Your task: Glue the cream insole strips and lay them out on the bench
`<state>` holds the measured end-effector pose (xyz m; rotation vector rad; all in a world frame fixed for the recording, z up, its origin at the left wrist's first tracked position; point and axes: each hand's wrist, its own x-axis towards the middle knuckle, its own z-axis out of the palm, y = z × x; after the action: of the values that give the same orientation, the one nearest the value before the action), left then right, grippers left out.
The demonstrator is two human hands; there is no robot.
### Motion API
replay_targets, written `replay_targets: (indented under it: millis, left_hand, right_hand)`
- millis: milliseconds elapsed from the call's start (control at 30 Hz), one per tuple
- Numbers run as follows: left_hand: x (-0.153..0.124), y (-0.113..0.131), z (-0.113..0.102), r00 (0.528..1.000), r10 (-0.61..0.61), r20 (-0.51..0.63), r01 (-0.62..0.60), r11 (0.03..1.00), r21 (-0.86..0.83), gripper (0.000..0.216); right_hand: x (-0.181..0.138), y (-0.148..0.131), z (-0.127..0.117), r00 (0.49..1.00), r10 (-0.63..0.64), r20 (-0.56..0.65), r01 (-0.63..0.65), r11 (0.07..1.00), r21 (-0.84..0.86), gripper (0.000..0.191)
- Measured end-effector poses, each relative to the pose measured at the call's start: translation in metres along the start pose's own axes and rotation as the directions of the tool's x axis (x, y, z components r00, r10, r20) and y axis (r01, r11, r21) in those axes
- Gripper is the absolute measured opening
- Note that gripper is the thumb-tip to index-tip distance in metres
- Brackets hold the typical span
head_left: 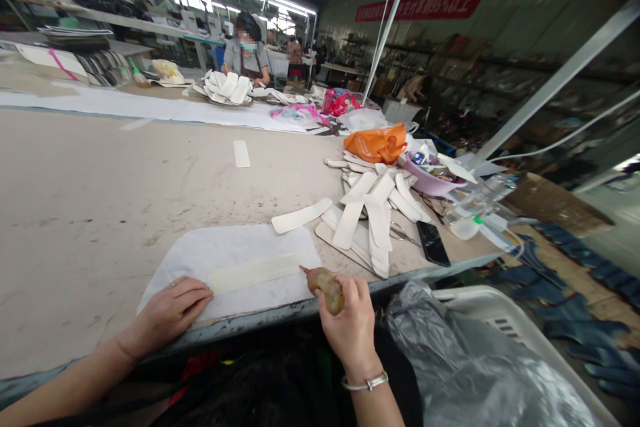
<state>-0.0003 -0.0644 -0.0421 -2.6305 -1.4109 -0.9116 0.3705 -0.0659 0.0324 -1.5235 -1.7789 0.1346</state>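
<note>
My right hand (351, 321) is wrapped round a soft squeeze bottle (327, 288) with brownish contents. Its thin reddish nozzle points left, at the right end of a long pale-yellow strip (260, 272). That strip lies along a white rounded sheet (185, 257) at the table's front edge. At the strip's left end, my left hand (180, 307) rests on the sheet with its fingers close together and lying nearly flat. An off-white curved strip (302, 215) overlaps the sheet's upper right edge.
Right of the sheet lies a loose pile of off-white strips (377, 203), with scissors (404, 233) and a black phone (434, 243). Behind are an orange bag (377, 143) and a purple basin (431, 181). A plastic-lined crate (480, 297) stands below right. A co-worker (247, 53) sits across the table.
</note>
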Motion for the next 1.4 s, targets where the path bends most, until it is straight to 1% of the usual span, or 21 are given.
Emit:
replay_targets:
  millis: [67,100,200,267,333,433,500,600,767,867,967,1100,1267,1400]
  left_hand:
    - [0.001,0.001,-0.001,1.0,0.004,-0.001,-0.004,1.0,-0.004,0.014]
    - [0.001,0.001,-0.001,1.0,0.005,-0.003,-0.005,1.0,-0.004,0.014]
    - [0.001,0.002,-0.001,1.0,0.001,-0.002,-0.001,1.0,0.001,0.014]
    - [0.001,0.002,-0.001,1.0,-0.001,-0.002,0.001,1.0,0.012,0.015]
    - [0.0,0.001,0.0,1.0,0.005,-0.001,-0.005,1.0,0.025,0.015]
    - [-0.002,-0.001,0.001,1.0,0.02,-0.003,-0.02,0.999,0.035,0.014]
    - [-0.002,-0.003,0.002,1.0,0.029,-0.007,-0.029,0.999,0.032,0.014]
    - [-0.003,-0.004,0.003,0.999,0.039,-0.002,-0.039,0.999,0.017,0.014]
    - [-0.004,-0.005,0.003,0.999,0.04,-0.012,-0.04,0.999,0.0,0.015]
    - [-0.004,-0.005,0.004,0.999,0.036,-0.035,-0.036,0.999,-0.003,0.014]
    - [-0.003,-0.006,0.005,0.998,0.039,-0.048,-0.039,0.999,0.003,0.013]
    - [-0.004,-0.008,0.006,0.998,0.046,-0.04,-0.046,0.999,0.007,0.013]
    - [-0.008,-0.015,0.009,0.996,0.073,-0.046,-0.072,0.997,0.037,0.014]
    - [-0.009,-0.017,0.01,0.996,0.085,-0.029,-0.083,0.994,0.066,0.014]
  right_hand:
    - [0.001,0.0,-0.001,1.0,0.001,-0.026,-0.002,1.0,-0.019,0.028]
    - [0.001,-0.002,0.0,0.999,-0.009,-0.035,0.009,1.0,0.0,0.028]
    - [-0.001,-0.012,0.011,0.998,-0.062,-0.017,0.064,0.984,0.163,0.031]
    - [-0.005,-0.023,0.023,0.995,-0.095,0.025,0.084,0.956,0.28,0.033]
    - [-0.009,-0.033,0.036,0.989,-0.131,0.067,0.1,0.932,0.348,0.037]
    - [-0.015,-0.044,0.053,0.977,-0.18,0.11,0.129,0.923,0.363,0.043]
    - [-0.017,-0.045,0.057,0.973,-0.189,0.136,0.134,0.932,0.336,0.043]
    - [-0.014,-0.036,0.05,0.979,-0.15,0.14,0.108,0.956,0.272,0.041]
    - [0.001,-0.006,0.022,0.998,0.0,0.057,-0.01,0.986,0.166,0.033]
    - [0.007,0.007,0.01,0.999,0.033,0.015,-0.035,0.993,0.11,0.032]
    - [0.01,0.016,0.006,0.998,0.049,-0.03,-0.046,0.995,0.086,0.033]
    - [0.013,0.023,0.01,0.994,0.069,-0.088,-0.059,0.992,0.114,0.034]
    - [0.016,0.026,0.012,0.994,0.099,-0.035,-0.095,0.988,0.119,0.035]
    - [0.016,0.025,0.002,0.992,0.124,-0.019,-0.122,0.989,0.087,0.036]
